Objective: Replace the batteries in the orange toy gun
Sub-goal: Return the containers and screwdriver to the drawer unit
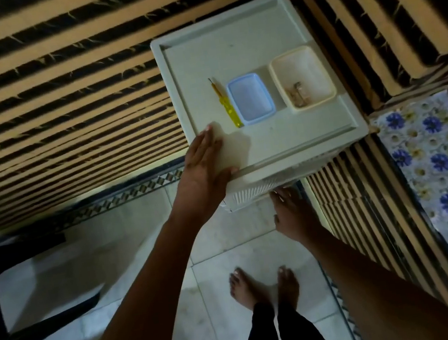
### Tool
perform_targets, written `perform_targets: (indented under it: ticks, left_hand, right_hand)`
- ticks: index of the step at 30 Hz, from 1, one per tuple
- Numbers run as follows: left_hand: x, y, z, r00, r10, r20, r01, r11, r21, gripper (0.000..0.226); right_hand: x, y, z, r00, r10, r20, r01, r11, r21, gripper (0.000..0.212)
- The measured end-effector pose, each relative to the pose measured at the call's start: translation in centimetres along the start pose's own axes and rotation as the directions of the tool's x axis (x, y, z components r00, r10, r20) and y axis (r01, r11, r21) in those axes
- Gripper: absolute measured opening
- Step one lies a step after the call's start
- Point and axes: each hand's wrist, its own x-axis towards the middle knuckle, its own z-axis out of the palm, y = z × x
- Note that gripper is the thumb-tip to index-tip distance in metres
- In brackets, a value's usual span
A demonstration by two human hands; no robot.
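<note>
Zero steps done, whole swap left. My L hand [202, 167] flat on worktop [284, 138], R hand [292, 215] open-fingered at its side.

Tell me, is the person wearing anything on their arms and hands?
No. The left arm and right arm are bare, no sleeves in view. The left hand and right hand show no gloves or watch. Lower down are black trousers.

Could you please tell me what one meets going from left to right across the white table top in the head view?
left hand resting flat on the near corner → yellow screwdriver → blue container → cream container
</note>
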Motion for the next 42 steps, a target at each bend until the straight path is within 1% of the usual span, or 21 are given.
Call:
perform_targets:
  ticks: [2, 5, 8, 11, 14, 15, 17, 20, 24, 27, 30, 31, 34, 38, 40, 42]
  left_hand:
    - [0.1, -0.1, -0.1, 1.0, -0.001, 0.001, 0.001, 1.0, 0.007, 0.071]
    - [0.3, 0.4, -0.6, 0.999, -0.024, 0.024, 0.024, 1.0, 0.0, 0.07]
    - [0.2, 1.1, -1.2, 0.997, -0.042, 0.06, 0.042, 0.999, 0.004, 0.069]
    - [0.0, 2.0, -1.9, 0.994, -0.05, 0.096, 0.049, 0.999, 0.015, 0.069]
    - [0.0, 2.4, -2.1, 0.988, -0.078, 0.13, 0.077, 0.997, 0.015, 0.069]
    - [0.1, 2.4, -2.2, 0.988, -0.078, 0.135, 0.076, 0.997, 0.015, 0.069]
    - [0.1, 2.6, -2.2, 0.987, -0.083, 0.134, 0.083, 0.997, 0.007, 0.067]
    - [0.1, 2.7, -2.2, 0.988, -0.09, 0.13, 0.088, 0.996, 0.018, 0.06]
    - [0.2, 2.3, -1.8, 0.991, -0.066, 0.115, 0.06, 0.997, 0.057, 0.056]
    - [0.2, 1.9, -1.6, 0.993, -0.065, 0.099, 0.059, 0.996, 0.062, 0.056]
    - [0.3, 1.7, -1.4, 0.993, -0.074, 0.091, 0.067, 0.995, 0.07, 0.057]
    - [0.4, 1.8, -1.3, 0.993, -0.074, 0.087, 0.068, 0.995, 0.07, 0.057]
    - [0.3, 2.0, -1.3, 0.992, -0.093, 0.089, 0.087, 0.994, 0.069, 0.058]
    - [0.5, 2.1, -1.6, 0.988, -0.124, 0.095, 0.118, 0.991, 0.067, 0.059]
    - [0.7, 2.7, -1.8, 0.983, -0.167, 0.08, 0.166, 0.986, 0.021, 0.059]
    - [1.1, 3.6, -2.2, 0.97, -0.243, 0.011, 0.244, 0.968, -0.063, 0.053]
  right_hand:
    - [-1.8, 0.0, 0.5, 0.998, 0.015, -0.06, -0.017, 0.999, -0.029, 0.072]
    - [-5.9, 0.1, 1.2, 0.995, 0.006, -0.102, -0.01, 0.999, -0.04, 0.061]
    - [-10.5, 0.6, 1.6, 0.972, -0.01, -0.235, -0.005, 0.998, -0.061, 0.051]
    - [-14.9, 1.5, 0.9, 0.925, -0.002, -0.379, -0.004, 1.0, -0.015, 0.045]
    - [-17.8, 2.3, -0.9, 0.856, -0.068, -0.513, 0.068, 0.998, -0.019, 0.025]
    - [-18.2, 2.4, -1.5, 0.838, -0.079, -0.539, 0.078, 0.997, -0.025, 0.027]
    - [-18.1, 2.3, -2.8, 0.8, -0.084, -0.594, 0.086, 0.996, -0.025, 0.031]
    - [-15.9, 1.9, -4.9, 0.721, -0.104, -0.686, 0.105, 0.994, -0.041, 0.029]
    - [-11.9, 0.8, -6.5, 0.668, -0.192, -0.719, 0.194, 0.978, -0.081, 0.024]
    - [-9.5, 0.2, -7.4, 0.641, -0.171, -0.748, 0.207, 0.977, -0.046, 0.02]
    - [-7.3, -0.1, -9.3, 0.566, -0.136, -0.813, 0.194, 0.981, -0.029, 0.012]
    - [-6.6, -0.2, -9.8, 0.556, -0.135, -0.82, 0.192, 0.981, -0.032, 0.011]
    - [-5.2, -0.4, -10.4, 0.552, -0.137, -0.823, 0.192, 0.981, -0.034, 0.011]
    - [-4.7, -0.4, -10.3, 0.584, -0.153, -0.797, 0.212, 0.977, -0.033, 0.013]
    - [-5.0, -0.3, -10.6, 0.613, -0.142, -0.777, 0.241, 0.97, 0.013, 0.014]
    - [-5.3, -0.3, -11.1, 0.638, -0.113, -0.762, 0.289, 0.952, 0.1, 0.018]
